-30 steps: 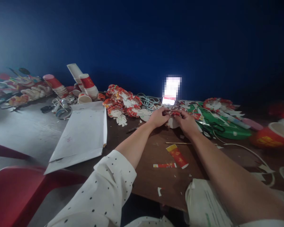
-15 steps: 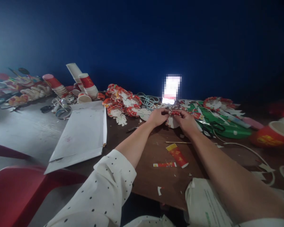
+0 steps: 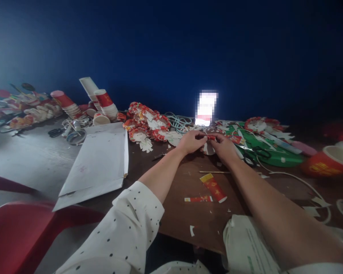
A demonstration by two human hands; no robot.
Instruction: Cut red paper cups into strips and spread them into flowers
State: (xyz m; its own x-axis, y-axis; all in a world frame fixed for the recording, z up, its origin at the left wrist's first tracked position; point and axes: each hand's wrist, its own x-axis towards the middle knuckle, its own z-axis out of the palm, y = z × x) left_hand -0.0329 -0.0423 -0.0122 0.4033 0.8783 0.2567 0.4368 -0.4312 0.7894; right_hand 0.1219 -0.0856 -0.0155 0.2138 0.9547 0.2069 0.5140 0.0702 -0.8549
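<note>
Paper-cup figure (image 3: 209,146): unfinished, pinched between left hand (image 3: 191,141) and right hand (image 3: 224,147); finished figures (image 3: 147,123) piled beside on surface (image 3: 177,190).

Left arm: stretched forward and angled inward to centre; forearm bare, white black-dotted sleeve pushed up to the elbow.
Left hand (image 3: 192,141): back of hand up, fingers curled, thumb and fingertips pinched together at its right edge.
Right arm: stretched forward from lower right, angled inward; forearm bare along its whole visible length.
Right hand (image 3: 224,147): back of hand up, knuckles raised, fingers curled, fingertips pinched at its left edge.
Hands together: fingertips met at centre, touching or nearly so; both pinches closed on the same small red-and-white paper piece (image 3: 210,137).
Wrists: both roughly straight, low over the surface; contact underneath could not be made out.
</note>
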